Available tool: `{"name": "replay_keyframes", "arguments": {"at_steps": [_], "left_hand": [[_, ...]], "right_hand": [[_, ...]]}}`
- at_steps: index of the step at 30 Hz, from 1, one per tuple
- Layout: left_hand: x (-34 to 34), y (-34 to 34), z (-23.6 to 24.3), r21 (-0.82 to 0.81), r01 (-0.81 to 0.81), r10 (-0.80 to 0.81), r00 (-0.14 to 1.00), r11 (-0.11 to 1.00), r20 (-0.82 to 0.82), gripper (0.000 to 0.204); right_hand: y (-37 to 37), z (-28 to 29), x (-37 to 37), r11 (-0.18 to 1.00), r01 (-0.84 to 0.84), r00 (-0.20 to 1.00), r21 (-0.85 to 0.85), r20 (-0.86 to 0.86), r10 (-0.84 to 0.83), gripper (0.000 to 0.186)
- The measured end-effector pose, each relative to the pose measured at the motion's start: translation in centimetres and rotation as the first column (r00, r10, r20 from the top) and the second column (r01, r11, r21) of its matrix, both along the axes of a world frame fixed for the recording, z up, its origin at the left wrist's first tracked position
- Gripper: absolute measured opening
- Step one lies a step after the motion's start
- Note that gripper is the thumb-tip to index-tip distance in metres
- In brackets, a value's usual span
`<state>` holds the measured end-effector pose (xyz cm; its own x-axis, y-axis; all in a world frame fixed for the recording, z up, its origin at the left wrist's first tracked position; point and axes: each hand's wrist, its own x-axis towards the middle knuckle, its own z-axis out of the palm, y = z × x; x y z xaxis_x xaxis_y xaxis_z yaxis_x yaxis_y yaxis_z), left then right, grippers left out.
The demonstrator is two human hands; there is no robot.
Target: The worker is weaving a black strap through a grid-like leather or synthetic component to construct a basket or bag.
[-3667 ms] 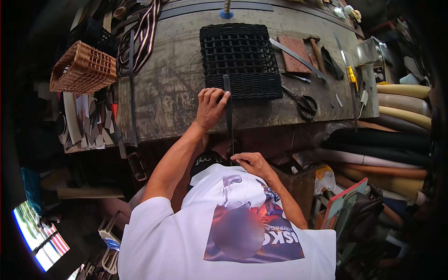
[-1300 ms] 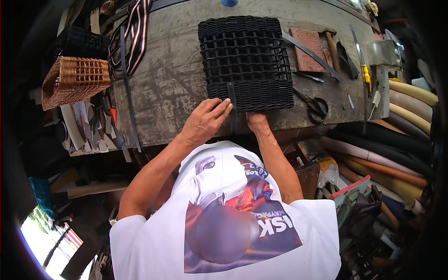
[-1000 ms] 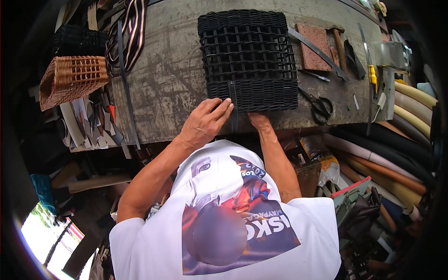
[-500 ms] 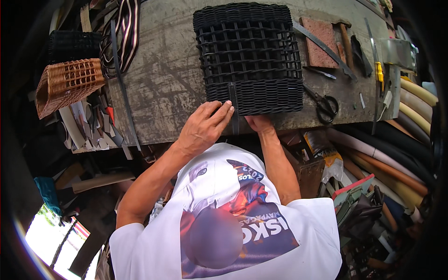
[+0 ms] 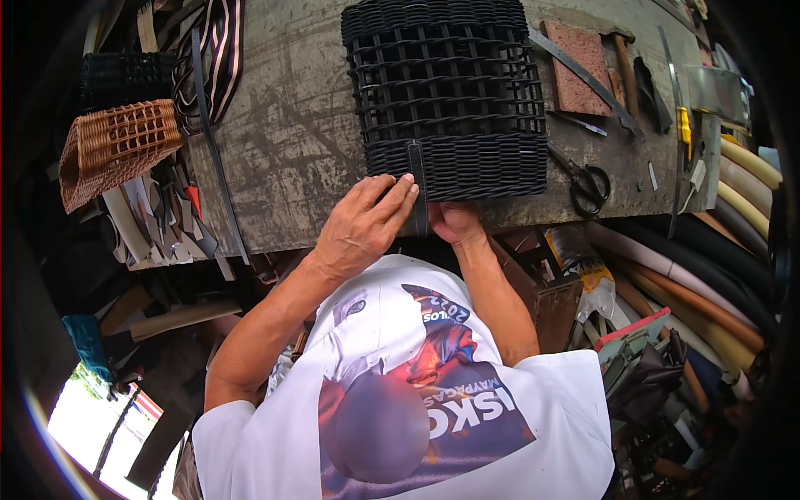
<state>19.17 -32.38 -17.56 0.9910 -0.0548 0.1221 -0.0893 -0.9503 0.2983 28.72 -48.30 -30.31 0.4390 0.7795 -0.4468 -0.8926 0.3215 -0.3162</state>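
A black woven basket (image 5: 446, 79) lies on the worktable with its openwork side up and a tightly woven band along the near edge. A narrow black strap with pale stitching (image 5: 421, 187) runs over that band and hangs past the edge toward me. My left hand (image 5: 367, 215) is closed at the strap, its fingertips pressing the strap's left side against the weave. Just right of the strap, my right hand (image 5: 457, 220) reaches under the basket's near edge, palm partly showing. The basket and strap hide its fingertips.
Right of the basket lie scissors (image 5: 588, 187), a pen (image 5: 583, 124), a metal ruler (image 5: 592, 83), a reddish block (image 5: 575, 62), a hammer (image 5: 625, 75) and a yellow-handled tool (image 5: 684, 125). A brown woven basket (image 5: 125, 142) and strap coils (image 5: 218, 50) sit at left. Material rolls (image 5: 692, 283) lean at right.
My right hand has moved slightly left toward the strap, and more of its palm shows. My left hand keeps its place on the strap. The basket appears slightly higher in view.
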Motion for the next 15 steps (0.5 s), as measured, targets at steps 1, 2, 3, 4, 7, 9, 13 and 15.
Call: {"name": "replay_keyframes", "arguments": {"at_steps": [1, 2, 3, 4, 7, 9, 13, 15], "left_hand": [[0.0, 0.0, 0.0, -0.009, -0.01, 0.01, 1.0, 1.0, 0.003, 0.046], [0.0, 0.0, -0.1, -0.005, 0.001, -0.001, 1.0, 1.0, -0.002, 0.046], [0.0, 0.0, -0.1, -0.015, -0.007, 0.007, 1.0, 1.0, 0.002, 0.045], [0.1, -0.1, -0.1, -0.034, -0.024, 0.024, 1.0, 0.999, 0.011, 0.044], [0.0, -0.1, -0.1, -0.037, -0.028, 0.028, 0.999, 0.999, 0.014, 0.042], [0.1, 0.0, -0.1, -0.029, -0.019, 0.019, 1.0, 0.999, 0.01, 0.042], [0.1, 0.0, 0.0, -0.045, -0.033, 0.034, 0.999, 0.998, 0.012, 0.043], [0.1, 0.0, 0.1, -0.037, -0.022, 0.022, 1.0, 0.999, 0.005, 0.043]], "right_hand": [[0.1, 0.0, -0.3, 1.0, 0.003, 1.0, 0.014, -0.013, -0.003, 0.018], [0.2, 0.0, -0.8, 1.0, 0.024, 1.0, 0.018, 0.001, -0.024, 0.021], [0.3, -0.1, -1.1, 1.0, 0.022, 1.0, -0.003, 0.003, -0.022, 0.025], [0.2, -0.1, -1.3, 0.999, 0.046, 0.999, 0.023, 0.014, -0.046, 0.025], [0.3, -0.1, -1.5, 0.992, 0.015, 0.997, 0.128, -0.071, -0.006, 0.032], [0.2, -0.1, -1.5, 0.995, -0.018, 0.991, 0.101, -0.131, 0.031, 0.032], [0.2, 0.1, -1.8, 0.993, 0.002, 0.991, 0.121, -0.133, 0.014, 0.034], [0.2, 0.2, -2.1, 0.998, 0.004, 0.99, 0.067, -0.14, 0.006, 0.035]]}}
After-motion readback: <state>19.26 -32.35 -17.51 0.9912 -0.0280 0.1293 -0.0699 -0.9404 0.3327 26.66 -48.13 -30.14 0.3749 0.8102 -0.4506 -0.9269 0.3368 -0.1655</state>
